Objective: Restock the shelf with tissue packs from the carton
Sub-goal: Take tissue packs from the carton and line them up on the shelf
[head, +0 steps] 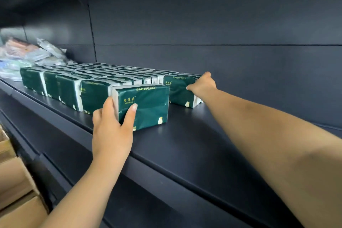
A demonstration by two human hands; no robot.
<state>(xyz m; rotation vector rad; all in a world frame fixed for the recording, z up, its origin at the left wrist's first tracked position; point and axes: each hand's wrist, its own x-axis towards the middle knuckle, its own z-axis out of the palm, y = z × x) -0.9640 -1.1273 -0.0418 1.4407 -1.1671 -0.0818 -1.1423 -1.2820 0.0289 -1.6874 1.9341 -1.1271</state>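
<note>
Fingers [107,106] and thumb of the left hand [111,126] clamp a dark green plastic-wrapped tissue pack [146,105] standing on the dark metal shelf [185,144]. The right hand [201,84] curls its fingers onto another green pack [178,89] farther back.

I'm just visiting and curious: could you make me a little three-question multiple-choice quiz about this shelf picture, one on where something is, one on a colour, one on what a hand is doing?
1. Where does the pack in the left hand sit?
A. At the near end of the front row
B. On the floor
C. Inside a carton

2. What colour are the tissue pack wrappers?
A. Red
B. Dark green
C. Yellow

3. What is the right hand doing?
A. Hanging idle
B. Touching the right end of a pack further back
C. Holding a carton

Answers: 1 A, the front pack stands on the shelf beside its row; 2 B, green with gold print; 3 B, it rests on the rear pack.
</note>
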